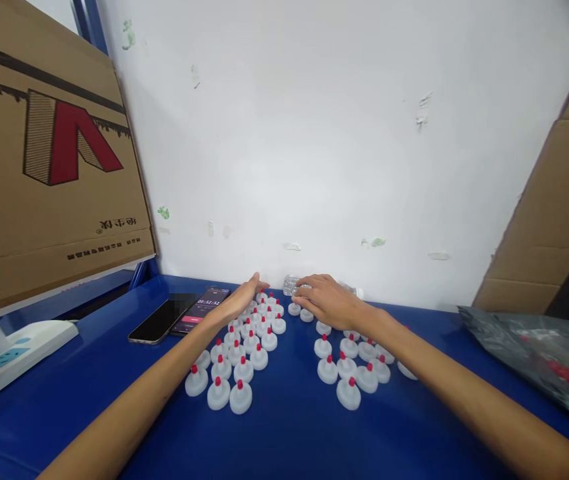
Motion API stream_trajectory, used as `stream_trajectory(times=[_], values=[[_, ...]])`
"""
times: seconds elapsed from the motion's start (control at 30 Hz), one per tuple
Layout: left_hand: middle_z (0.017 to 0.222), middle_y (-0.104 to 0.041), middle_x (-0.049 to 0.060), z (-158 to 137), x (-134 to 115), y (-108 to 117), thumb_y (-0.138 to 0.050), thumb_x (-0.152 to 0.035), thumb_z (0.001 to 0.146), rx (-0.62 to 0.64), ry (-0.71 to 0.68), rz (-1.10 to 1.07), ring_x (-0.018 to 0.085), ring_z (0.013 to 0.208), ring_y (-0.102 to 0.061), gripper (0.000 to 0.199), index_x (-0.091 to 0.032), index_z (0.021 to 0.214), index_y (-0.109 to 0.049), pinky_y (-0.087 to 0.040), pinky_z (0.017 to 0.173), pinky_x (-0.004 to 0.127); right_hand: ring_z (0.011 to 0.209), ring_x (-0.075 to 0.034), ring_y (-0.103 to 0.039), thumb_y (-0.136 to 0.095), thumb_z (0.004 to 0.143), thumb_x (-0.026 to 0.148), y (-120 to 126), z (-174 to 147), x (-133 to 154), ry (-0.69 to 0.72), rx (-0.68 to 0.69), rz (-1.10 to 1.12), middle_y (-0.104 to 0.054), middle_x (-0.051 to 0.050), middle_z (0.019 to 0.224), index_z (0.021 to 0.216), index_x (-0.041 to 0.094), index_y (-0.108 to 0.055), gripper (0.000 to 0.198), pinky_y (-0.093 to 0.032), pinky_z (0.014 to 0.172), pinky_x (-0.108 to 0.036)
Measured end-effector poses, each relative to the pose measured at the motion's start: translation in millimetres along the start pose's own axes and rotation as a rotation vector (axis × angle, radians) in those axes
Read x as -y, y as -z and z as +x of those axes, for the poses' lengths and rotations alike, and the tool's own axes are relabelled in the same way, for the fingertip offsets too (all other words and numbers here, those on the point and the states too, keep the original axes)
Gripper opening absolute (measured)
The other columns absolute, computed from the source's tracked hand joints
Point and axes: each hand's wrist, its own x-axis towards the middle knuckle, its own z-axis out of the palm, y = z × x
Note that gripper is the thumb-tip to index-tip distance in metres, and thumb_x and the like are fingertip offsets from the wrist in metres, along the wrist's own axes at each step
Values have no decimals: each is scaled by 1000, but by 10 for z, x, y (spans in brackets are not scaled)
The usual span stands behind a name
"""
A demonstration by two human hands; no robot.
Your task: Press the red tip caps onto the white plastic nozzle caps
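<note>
On the blue tabletop (294,413) stand two groups of round white caps with small red tips. My left hand (245,297) lies along the far left edge of the left group of caps (243,370), seen edge-on with its fingers stretched forward. Over the far end of the right group of caps (348,393), my right hand (330,301) reaches leftward, fingers apart and slightly bent. Beneath and behind its fingers lies a clear plastic bottle (290,285) on its side, partly hidden. Two white caps (306,315) sit just below these fingertips. Neither hand visibly grips anything.
Two phones lie left of my left hand, a dark one (157,323) and one showing a timer (207,303). A white power strip (29,353) and a large carton (54,233) are at left. A grey plastic bag (529,353) lies right. The white wall (289,147) borders the back.
</note>
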Motion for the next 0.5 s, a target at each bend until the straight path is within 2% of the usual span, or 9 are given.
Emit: stream_trajectory(times=[0.13,0.3,0.4,0.5], values=[[139,-68,11,-22,-92,0,-34,-67,98,27,-41,-77,38,139,-52,64,-24,111,-80,-32,118,50,119,-24,-63,-58,103,35,10,-10,-26,-4,-5,-3,-68,-8,126,116,18,-69,24,-47,105,-51],[139,-67,11,1,-196,218,-32,-61,101,-25,-105,-113,35,142,-49,62,-23,112,-79,-22,123,50,118,-25,-63,-61,102,37,59,-21,-102,-28,-13,-21,-68,-8,124,115,18,-69,25,-48,104,-51],[137,-69,12,13,-155,290,-37,-63,99,-40,-120,-122,37,139,-51,61,-22,109,-80,-25,121,53,115,-24,-65,-62,101,37,80,-28,-161,-37,-17,-39,-69,-7,122,114,17,-68,24,-50,102,-50],[131,-72,14,8,-68,251,-41,-67,96,-32,-128,-130,39,135,-55,62,-21,106,-81,-30,119,54,111,-23,-66,-63,101,37,89,-37,-230,-40,-19,-59,-69,-7,120,115,17,-68,24,-52,100,-49]])
